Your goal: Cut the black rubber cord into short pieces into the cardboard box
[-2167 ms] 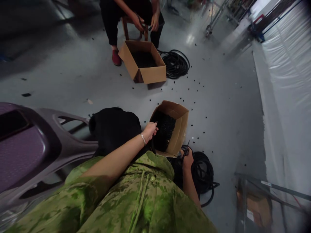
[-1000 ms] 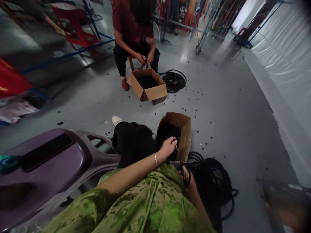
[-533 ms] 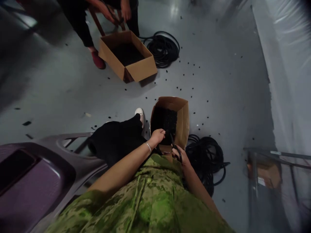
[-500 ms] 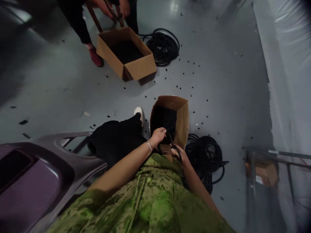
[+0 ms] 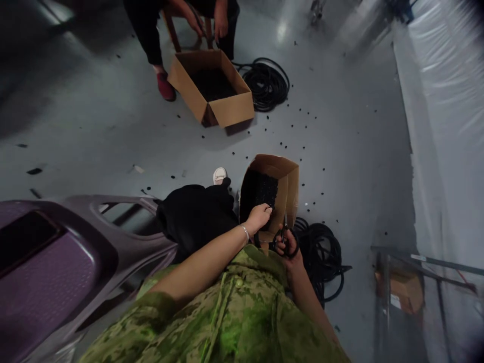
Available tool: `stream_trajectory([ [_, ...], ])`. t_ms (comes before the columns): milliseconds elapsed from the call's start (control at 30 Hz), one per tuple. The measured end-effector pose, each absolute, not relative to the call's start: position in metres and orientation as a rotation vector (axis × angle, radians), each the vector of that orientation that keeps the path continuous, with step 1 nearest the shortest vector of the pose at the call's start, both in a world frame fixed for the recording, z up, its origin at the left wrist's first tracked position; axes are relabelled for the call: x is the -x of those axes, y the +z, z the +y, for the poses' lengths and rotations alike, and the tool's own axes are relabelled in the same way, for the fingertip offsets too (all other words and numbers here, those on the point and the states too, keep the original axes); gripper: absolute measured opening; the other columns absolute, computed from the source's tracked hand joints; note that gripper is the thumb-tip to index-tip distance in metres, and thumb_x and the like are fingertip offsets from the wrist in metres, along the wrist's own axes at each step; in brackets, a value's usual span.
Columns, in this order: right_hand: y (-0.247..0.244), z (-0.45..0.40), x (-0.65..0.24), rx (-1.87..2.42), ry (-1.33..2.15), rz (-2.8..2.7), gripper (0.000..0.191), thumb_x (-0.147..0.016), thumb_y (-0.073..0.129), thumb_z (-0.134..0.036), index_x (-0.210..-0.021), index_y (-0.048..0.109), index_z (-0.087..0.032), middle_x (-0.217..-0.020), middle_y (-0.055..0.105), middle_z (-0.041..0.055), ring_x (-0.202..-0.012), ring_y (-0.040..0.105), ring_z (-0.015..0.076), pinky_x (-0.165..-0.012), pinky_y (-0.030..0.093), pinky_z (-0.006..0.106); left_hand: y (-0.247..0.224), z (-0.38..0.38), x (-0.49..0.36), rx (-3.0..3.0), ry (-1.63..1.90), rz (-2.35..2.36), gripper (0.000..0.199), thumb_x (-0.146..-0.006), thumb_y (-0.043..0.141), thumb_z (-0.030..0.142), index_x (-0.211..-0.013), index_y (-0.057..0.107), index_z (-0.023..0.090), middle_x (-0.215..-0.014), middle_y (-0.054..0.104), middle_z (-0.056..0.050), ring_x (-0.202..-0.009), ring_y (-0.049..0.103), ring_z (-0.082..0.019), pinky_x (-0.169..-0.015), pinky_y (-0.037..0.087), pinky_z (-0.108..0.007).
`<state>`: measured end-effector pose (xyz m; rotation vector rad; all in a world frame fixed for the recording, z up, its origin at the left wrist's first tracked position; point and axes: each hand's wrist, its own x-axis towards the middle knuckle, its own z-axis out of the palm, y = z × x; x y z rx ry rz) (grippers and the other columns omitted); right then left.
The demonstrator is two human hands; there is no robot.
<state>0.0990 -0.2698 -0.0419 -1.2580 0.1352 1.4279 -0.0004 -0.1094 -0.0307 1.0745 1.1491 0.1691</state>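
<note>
My left hand (image 5: 260, 216) is closed over the near side of an open cardboard box (image 5: 292, 194), its fingers pinched on a black hose (image 5: 257, 239). Part of that hose shows below the wrist; its end at the fingertips is too small to make out. Inside the box lies a heap of small black cut pieces (image 5: 267, 189). To the right, my right hand (image 5: 290, 246) grips a pair of scissors (image 5: 286, 222) by black handles, blades pointing away from me. The scissors are apart from the left hand.
A black hose coil (image 5: 321, 247) lies right of my box. Ahead, a seated person's hands (image 5: 220, 22) are above another cardboard box (image 5: 231, 110), beside a second coil (image 5: 266, 83). Small black bits dot the floor. A purple chair (image 5: 56, 272) holding a dark phone-like slab stands left.
The scissors have swung away from the left hand to the right and now point forward. My left hand has shifted slightly right and down. The whole view has shifted a little.
</note>
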Motion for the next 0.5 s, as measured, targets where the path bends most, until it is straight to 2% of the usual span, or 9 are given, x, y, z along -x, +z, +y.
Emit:
stream_trajectory([
  [100,-0.045,-0.253,-0.097,1.155,1.454,0.146,0.041,-0.075,0.079,-0.048,-0.107,0.066,-0.026,-0.066,0.058,-0.0052,-0.045,0.044,0.006,-0.038,0.033,0.014,-0.031,-0.105,0.011,-0.965,0.198,1.226,0.018,-0.095,0.05,0.025,-0.083,0.061,0.017,-0.058,0.048,0.005,-0.045,0.038,-0.008,-0.048,0.029,-0.021],
  [200,-0.051,-0.233,-0.09,1.188,1.475,0.217,0.036,-0.072,0.083,-0.038,-0.1,0.066,-0.023,-0.065,0.056,-0.0051,-0.044,0.042,0.0051,-0.037,0.032,0.014,-0.029,-0.101,0.021,-0.868,0.241,1.257,0.019,-0.097,0.047,0.024,-0.082,0.057,0.017,-0.057,0.045,0.006,-0.041,0.036,-0.007,-0.044,0.027,-0.021],
  [267,-0.055,-0.225,-0.082,1.213,1.489,0.22,0.038,-0.068,0.086,-0.032,-0.099,0.066,-0.022,-0.064,0.055,-0.0057,-0.043,0.041,0.0047,-0.037,0.03,0.014,-0.028,-0.101,0.023,-0.853,0.27,1.263,0.018,-0.097,0.046,0.023,-0.083,0.056,0.017,-0.057,0.044,0.006,-0.041,0.035,-0.007,-0.043,0.027,-0.021],
  [367,-0.061,-0.226,-0.071,1.195,1.493,0.135,0.048,-0.062,0.09,-0.029,-0.103,0.065,-0.022,-0.063,0.055,-0.0065,-0.043,0.041,0.0043,-0.038,0.029,0.014,-0.03,-0.103,0.021,-0.888,0.287,1.274,0.018,-0.096,0.049,0.027,-0.086,0.059,0.016,-0.058,0.047,0.005,-0.044,0.038,-0.007,-0.045,0.03,-0.02],
  [500,-0.067,-0.238,-0.062,1.187,1.5,0.098,0.048,-0.061,0.09,-0.03,-0.099,0.064,-0.022,-0.062,0.055,-0.0072,-0.044,0.042,0.0042,-0.04,0.029,0.015,-0.039,-0.107,0.011,-0.976,0.272,1.291,0.023,-0.094,0.055,0.036,-0.09,0.064,0.016,-0.062,0.055,0.003,-0.05,0.046,-0.009,-0.052,0.038,-0.021],
])
